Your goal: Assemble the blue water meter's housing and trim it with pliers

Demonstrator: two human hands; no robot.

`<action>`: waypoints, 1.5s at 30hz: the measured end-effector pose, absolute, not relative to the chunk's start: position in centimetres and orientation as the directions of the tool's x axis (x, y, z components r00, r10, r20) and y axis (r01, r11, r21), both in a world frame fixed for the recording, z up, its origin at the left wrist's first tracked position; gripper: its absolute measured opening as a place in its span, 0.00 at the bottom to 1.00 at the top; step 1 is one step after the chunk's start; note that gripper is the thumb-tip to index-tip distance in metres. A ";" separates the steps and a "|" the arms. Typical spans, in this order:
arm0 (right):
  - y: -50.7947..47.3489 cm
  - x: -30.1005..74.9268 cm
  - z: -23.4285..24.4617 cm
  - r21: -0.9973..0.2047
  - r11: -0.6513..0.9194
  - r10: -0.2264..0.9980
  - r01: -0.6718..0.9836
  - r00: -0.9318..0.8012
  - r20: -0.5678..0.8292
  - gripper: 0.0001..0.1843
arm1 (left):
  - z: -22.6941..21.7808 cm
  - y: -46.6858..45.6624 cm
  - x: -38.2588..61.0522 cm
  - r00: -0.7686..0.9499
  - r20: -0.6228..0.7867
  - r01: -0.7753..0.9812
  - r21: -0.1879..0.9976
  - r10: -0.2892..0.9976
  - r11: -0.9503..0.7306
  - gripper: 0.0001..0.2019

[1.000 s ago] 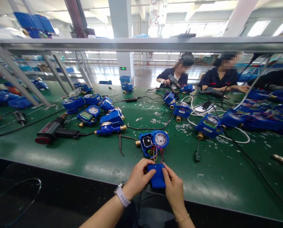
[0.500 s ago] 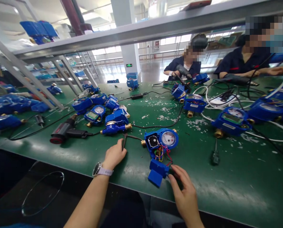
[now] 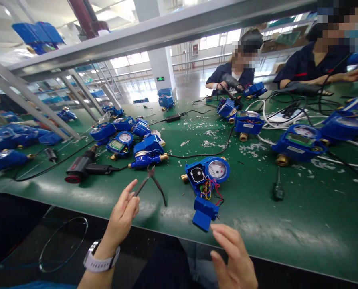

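Observation:
My left hand (image 3: 123, 214), with a watch on its wrist, grips one handle of dark cutting pliers (image 3: 158, 187). Their handles are spread and the jaws point away from me over the bench. To their right lies a blue water meter (image 3: 217, 168), with a round dial and an uncovered square compartment. Coloured wires (image 3: 209, 189) run from it to a loose blue cover (image 3: 202, 220) near the bench edge. Beside that cover my right hand (image 3: 234, 257) is held with fingers apart and nothing in them.
A heat gun (image 3: 82, 166) lies at the left, near several blue meters (image 3: 148, 150). To the right are a screwdriver (image 3: 278, 188), another meter (image 3: 299, 142) and white cables. Plastic scraps litter the green bench (image 3: 172, 220). Two co-workers sit across; a metal shelf (image 3: 166, 38) spans overhead.
My left hand has drawn back toward me, lifting the pliers, whose handles now show spread. My right hand has come away from the blue cover and moved nearer to me.

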State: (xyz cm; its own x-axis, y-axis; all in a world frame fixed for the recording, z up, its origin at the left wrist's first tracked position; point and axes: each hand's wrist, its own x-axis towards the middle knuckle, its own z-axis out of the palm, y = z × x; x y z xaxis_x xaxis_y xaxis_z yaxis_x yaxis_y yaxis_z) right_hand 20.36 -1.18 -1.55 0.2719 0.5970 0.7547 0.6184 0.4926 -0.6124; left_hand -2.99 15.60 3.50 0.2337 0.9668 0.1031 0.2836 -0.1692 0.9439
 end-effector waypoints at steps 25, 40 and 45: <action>-5.7 19.4 -0.2 -0.390 0.058 0.977 -0.919 0.132 -0.167 0.24 | 3.0 9.6 5.8 0.647 0.342 0.208 0.781 0.681 -0.590 0.10; -8.6 24.0 -1.5 -0.973 -0.081 0.832 -0.215 0.523 -0.185 0.21 | -0.6 12.4 9.0 0.745 -0.058 0.435 0.798 0.664 -0.418 0.17; -8.5 25.3 -1.3 -0.946 -0.177 0.812 0.271 0.584 0.015 0.23 | -0.4 12.2 10.0 0.742 -0.080 0.413 0.837 0.666 -0.359 0.14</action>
State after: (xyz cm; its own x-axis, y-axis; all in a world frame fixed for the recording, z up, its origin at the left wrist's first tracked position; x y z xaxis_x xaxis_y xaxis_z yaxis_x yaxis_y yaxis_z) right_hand 25.28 -8.51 -1.34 0.5835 0.8119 0.0153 0.2713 -0.1772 -0.9460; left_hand 10.00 12.18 -0.38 0.7417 0.6659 -0.0803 0.4131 -0.3593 0.8368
